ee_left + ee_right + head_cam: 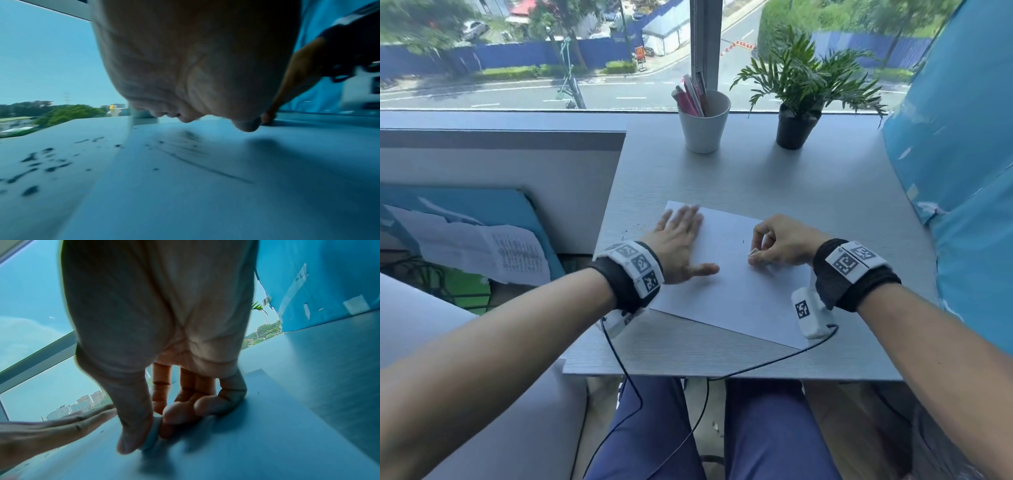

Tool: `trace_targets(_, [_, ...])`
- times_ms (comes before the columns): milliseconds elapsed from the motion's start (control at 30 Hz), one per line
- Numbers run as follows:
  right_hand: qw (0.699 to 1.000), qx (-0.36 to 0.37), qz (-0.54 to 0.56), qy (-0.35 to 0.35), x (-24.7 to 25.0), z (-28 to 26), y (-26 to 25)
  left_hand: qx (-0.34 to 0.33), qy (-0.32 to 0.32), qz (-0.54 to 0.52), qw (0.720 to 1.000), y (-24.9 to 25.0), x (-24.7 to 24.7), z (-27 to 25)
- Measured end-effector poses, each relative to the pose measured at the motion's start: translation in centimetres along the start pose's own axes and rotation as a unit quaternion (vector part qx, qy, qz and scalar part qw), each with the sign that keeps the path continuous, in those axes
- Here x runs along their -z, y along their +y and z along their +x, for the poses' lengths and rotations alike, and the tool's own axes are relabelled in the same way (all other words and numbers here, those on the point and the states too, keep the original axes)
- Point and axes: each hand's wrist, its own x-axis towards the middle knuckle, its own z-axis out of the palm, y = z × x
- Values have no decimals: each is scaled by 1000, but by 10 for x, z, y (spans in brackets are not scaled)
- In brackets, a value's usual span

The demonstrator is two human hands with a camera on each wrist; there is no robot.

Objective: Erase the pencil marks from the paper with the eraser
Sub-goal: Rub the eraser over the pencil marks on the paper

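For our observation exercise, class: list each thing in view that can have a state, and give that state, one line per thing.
paper: flat on the table, faint pencil line visible in the left wrist view.
left hand: fingers straight, pressing the paper down.
right hand: pinching the eraser.
eraser: held on edge, down on the paper.
table: dark crumbs left of the paper.
cup: upright, holding pens.
potted plant: upright.

Grey desk (825, 192) against large window (534, 51), daylight, street outside. White cup (703, 128) and potted plant (796, 102) at desk's far edge. Blue sheeting (962, 154) right of desk; grey partition (500, 164) left.
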Motion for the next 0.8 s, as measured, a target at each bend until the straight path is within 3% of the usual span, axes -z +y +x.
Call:
trace_targets(67, [1000, 4, 3, -2, 0, 0, 0, -113, -10, -5, 993, 18, -1, -3])
trace_targets(133, [1000, 10, 4, -2, 0, 0, -1, -167, -54, -32, 984, 28, -5, 1])
trace_targets(200, [1000, 11, 11, -2, -1, -1, -1, -144, -64, -54, 986, 19, -4, 8])
trace_targets(400, [999, -11, -30, -7, 2, 4, -9, 6, -42, -118, 992, -32, 1, 14])
trace_targets(567, [991, 36, -17, 127, 4, 30, -49, 31, -35, -134, 990, -28, 2, 15])
trace_targets(667, [988, 39, 10, 146, 2, 56, -71, 38, -47, -132, 989, -27, 4, 15])
trace_targets(800, [986, 33, -56, 151, -11, 72, -80, 33, -51, -128, 990, -25, 7, 14])
